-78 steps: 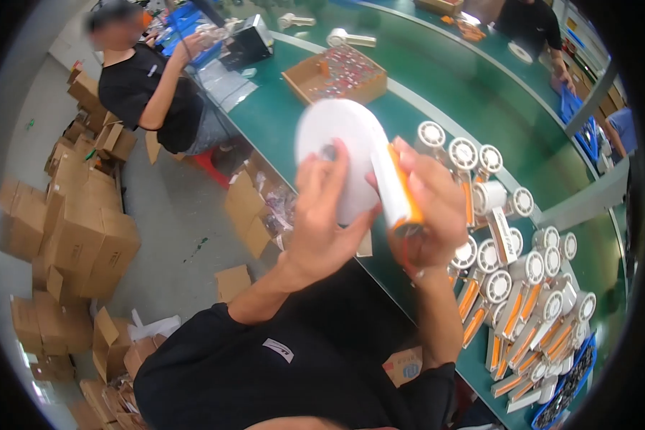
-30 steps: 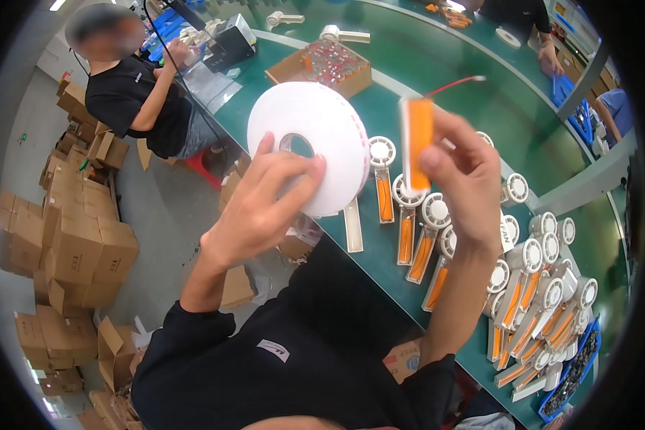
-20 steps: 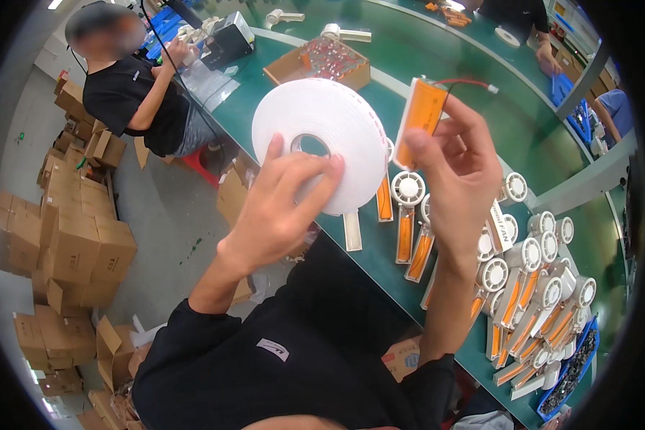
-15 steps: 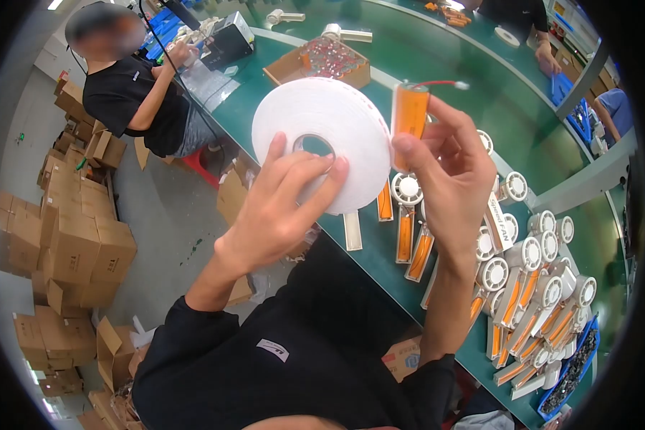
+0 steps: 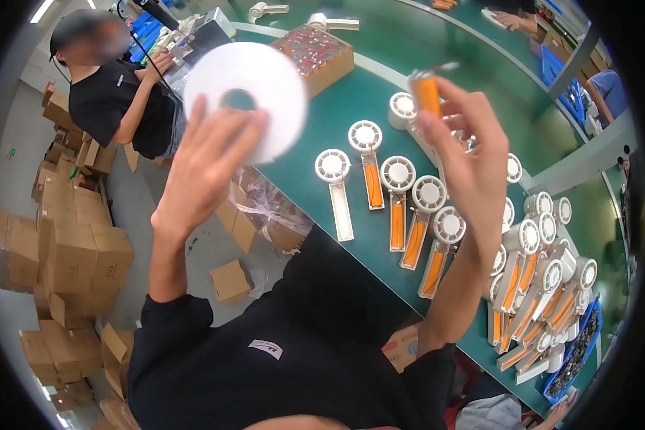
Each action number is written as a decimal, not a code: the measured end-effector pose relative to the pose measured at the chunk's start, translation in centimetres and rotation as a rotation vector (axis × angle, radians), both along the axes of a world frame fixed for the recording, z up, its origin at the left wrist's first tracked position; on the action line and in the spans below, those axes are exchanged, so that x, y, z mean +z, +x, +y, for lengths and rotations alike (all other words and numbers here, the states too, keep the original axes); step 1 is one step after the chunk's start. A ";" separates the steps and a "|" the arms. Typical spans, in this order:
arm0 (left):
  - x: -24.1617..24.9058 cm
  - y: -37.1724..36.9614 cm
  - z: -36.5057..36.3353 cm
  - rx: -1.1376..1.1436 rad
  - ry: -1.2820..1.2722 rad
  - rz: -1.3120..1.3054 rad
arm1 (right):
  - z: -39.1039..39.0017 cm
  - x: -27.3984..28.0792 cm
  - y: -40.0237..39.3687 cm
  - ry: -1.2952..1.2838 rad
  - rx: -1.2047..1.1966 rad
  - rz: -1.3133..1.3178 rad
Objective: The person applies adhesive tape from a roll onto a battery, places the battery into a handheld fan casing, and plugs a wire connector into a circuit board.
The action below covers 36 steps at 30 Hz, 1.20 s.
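Leftmost, I have stacked cardboard boxes (image 5: 79,251) fading into the dark border, and a co-worker (image 5: 97,107) whose lower body is mostly hidden. Next comes the left hand (image 5: 208,158), its grip holding a white roll (image 5: 278,82) up in the air; fingers lie on the near face by the hole, and whatever supports the far side is out of my sight. That broad face looks toward me, so its axle points roughly my way. Behind it, a cardboard tray (image 5: 340,70) of small reddish parts is partly covered. Farther right on the bench (image 5: 330,118), one fan (image 5: 338,193) lies with its pale handle aimed at the near edge, beside a row of orange-filled fans (image 5: 415,242). Above these, the right hand (image 5: 473,143) pinches an orange battery (image 5: 428,94), well apart from the roll. Its long axis is near upright, top leaning left; blur softens it, the thumb covers its lower end, and its red wire (image 5: 431,69) is smeared. Far right, piled fans (image 5: 550,274) overlap too much to count, near a blue tray (image 5: 595,328).
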<state>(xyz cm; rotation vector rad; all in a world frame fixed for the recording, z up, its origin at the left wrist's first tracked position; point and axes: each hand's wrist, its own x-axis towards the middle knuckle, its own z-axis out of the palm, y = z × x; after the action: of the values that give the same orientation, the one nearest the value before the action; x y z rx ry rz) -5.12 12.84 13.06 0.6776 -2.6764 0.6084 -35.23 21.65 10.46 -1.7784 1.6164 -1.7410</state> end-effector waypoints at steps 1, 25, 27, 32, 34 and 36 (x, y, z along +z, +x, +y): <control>-1.0 0.7 -0.6 0.072 -0.004 0.037 | -0.1 -0.1 0.0 0.012 -0.013 -0.127; -16.0 -6.6 -3.2 -0.384 0.813 0.604 | 5.4 -3.8 2.9 -0.003 0.178 -0.964; -17.4 -7.4 -3.4 -0.389 0.794 0.593 | 7.3 -5.0 3.7 0.004 0.092 -0.990; -18.8 -8.2 -2.0 -0.318 0.781 0.792 | 11.2 -7.3 7.2 -0.019 -0.284 -0.710; -19.2 -8.5 -0.5 -0.258 0.730 0.871 | 12.4 -8.3 8.5 0.035 -0.355 -0.598; -19.6 -8.7 1.0 -0.205 0.674 0.952 | 12.6 -8.9 10.0 0.048 -0.357 -0.543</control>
<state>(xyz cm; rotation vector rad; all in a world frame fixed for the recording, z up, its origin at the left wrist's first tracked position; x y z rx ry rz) -13.79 13.81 -6.59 0.6086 -1.9290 -0.5866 -25.20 34.25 1.56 -0.9039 1.7617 -2.0687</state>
